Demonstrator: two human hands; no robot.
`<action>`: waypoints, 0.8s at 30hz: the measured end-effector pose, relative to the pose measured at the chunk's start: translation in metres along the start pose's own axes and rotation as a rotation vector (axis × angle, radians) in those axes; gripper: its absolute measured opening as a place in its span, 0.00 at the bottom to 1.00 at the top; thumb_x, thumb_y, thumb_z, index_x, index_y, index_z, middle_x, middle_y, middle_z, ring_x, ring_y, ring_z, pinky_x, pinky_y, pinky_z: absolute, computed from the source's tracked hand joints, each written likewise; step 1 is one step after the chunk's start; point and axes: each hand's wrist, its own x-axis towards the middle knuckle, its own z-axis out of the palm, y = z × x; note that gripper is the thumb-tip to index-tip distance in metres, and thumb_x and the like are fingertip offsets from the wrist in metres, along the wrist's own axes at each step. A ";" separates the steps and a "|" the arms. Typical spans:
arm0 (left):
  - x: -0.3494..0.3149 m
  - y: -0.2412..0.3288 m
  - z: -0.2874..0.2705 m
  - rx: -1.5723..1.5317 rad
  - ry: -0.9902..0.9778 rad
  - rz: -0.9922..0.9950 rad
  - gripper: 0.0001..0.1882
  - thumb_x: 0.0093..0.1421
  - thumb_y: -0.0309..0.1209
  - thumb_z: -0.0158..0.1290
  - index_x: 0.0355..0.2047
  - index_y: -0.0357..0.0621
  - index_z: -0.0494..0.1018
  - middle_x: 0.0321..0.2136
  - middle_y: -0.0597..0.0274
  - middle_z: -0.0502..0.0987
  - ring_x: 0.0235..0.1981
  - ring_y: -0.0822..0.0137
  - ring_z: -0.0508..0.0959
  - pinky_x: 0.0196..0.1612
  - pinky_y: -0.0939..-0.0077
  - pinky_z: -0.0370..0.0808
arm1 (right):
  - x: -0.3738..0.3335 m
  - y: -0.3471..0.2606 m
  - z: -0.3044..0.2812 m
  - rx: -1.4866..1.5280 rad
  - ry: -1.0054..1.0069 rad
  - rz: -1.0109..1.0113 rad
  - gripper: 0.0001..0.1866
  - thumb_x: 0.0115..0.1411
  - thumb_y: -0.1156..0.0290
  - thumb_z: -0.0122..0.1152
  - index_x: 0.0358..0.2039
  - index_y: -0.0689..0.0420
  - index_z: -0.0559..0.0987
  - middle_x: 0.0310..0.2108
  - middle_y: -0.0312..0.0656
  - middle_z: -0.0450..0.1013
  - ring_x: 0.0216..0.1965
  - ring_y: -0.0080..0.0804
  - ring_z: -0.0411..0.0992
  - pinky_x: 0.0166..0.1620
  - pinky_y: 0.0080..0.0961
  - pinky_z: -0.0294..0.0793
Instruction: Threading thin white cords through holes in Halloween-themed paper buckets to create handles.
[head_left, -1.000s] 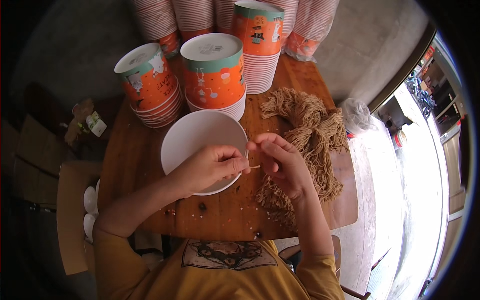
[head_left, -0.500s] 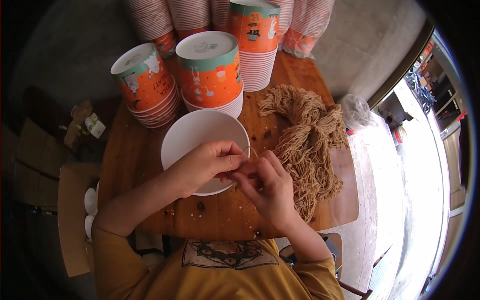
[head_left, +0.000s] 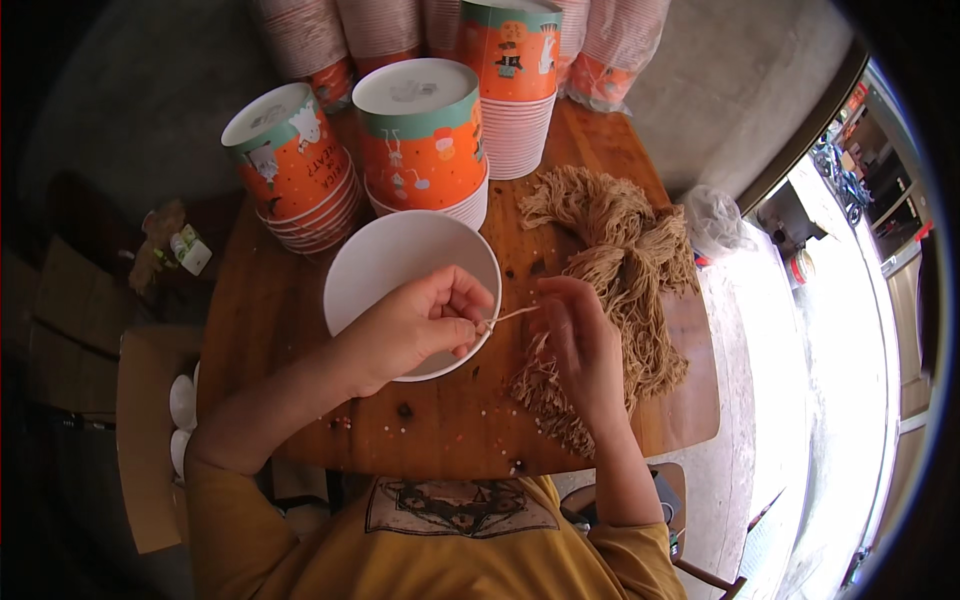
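Observation:
A white paper bucket stands mouth toward me on the wooden table. At its right rim my left hand is closed, thumb and fingers pinching a thin tan string. From that pinch the string's end sticks out to the right. Just beyond it, my right hand is raised with fingers apart, slightly blurred; no grip on the string shows. Beside and partly behind the right hand lies a large bundle of tan string. The left fingers hide where the string meets the rim.
Upside-down stacks of orange and green printed buckets stand behind: a left stack, a middle stack and a taller stack. Plastic-wrapped stacks line the back. Small bits dot the wooden table. A cardboard box is at left.
My right hand has moved right, away from the left fingers, and its fingers have spread. The string's end now points out to the right. The bucket has shifted slightly away from me.

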 end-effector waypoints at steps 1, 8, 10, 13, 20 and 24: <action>0.000 -0.001 0.003 0.082 0.052 0.051 0.13 0.61 0.20 0.51 0.46 0.37 0.67 0.35 0.63 0.73 0.35 0.76 0.73 0.40 0.81 0.73 | 0.001 0.002 0.001 0.004 0.039 -0.053 0.09 0.65 0.74 0.56 0.45 0.60 0.73 0.32 0.41 0.74 0.26 0.24 0.72 0.30 0.21 0.71; 0.004 0.001 0.008 0.235 0.055 0.068 0.16 0.60 0.20 0.52 0.49 0.38 0.65 0.37 0.65 0.71 0.38 0.77 0.73 0.43 0.82 0.72 | 0.005 -0.020 0.004 -0.083 -0.138 -0.122 0.09 0.56 0.75 0.66 0.35 0.62 0.75 0.29 0.44 0.73 0.26 0.32 0.72 0.30 0.26 0.72; 0.003 0.004 0.008 0.238 0.052 0.056 0.16 0.60 0.19 0.52 0.49 0.38 0.65 0.37 0.65 0.71 0.38 0.77 0.72 0.44 0.82 0.72 | 0.004 -0.019 0.001 -0.089 -0.114 -0.156 0.07 0.57 0.76 0.65 0.31 0.62 0.75 0.27 0.44 0.72 0.24 0.33 0.72 0.29 0.26 0.71; 0.001 0.002 0.007 0.238 0.041 0.053 0.17 0.60 0.19 0.52 0.49 0.39 0.64 0.37 0.65 0.70 0.39 0.77 0.72 0.45 0.82 0.72 | 0.003 -0.015 0.000 -0.035 -0.141 -0.126 0.08 0.57 0.75 0.65 0.33 0.62 0.74 0.26 0.43 0.71 0.23 0.33 0.71 0.29 0.26 0.71; 0.007 -0.003 0.006 0.298 0.024 0.168 0.19 0.59 0.18 0.51 0.50 0.41 0.64 0.36 0.68 0.69 0.39 0.78 0.71 0.46 0.82 0.70 | 0.002 -0.020 0.002 0.031 -0.187 -0.074 0.11 0.57 0.72 0.66 0.38 0.61 0.74 0.21 0.39 0.66 0.20 0.29 0.67 0.27 0.24 0.69; 0.008 -0.001 0.006 0.326 0.025 0.174 0.19 0.58 0.17 0.51 0.50 0.41 0.64 0.36 0.69 0.68 0.39 0.78 0.70 0.46 0.82 0.70 | 0.001 -0.020 0.004 -0.073 -0.179 -0.116 0.08 0.56 0.74 0.66 0.35 0.59 0.76 0.20 0.38 0.66 0.21 0.30 0.68 0.27 0.26 0.69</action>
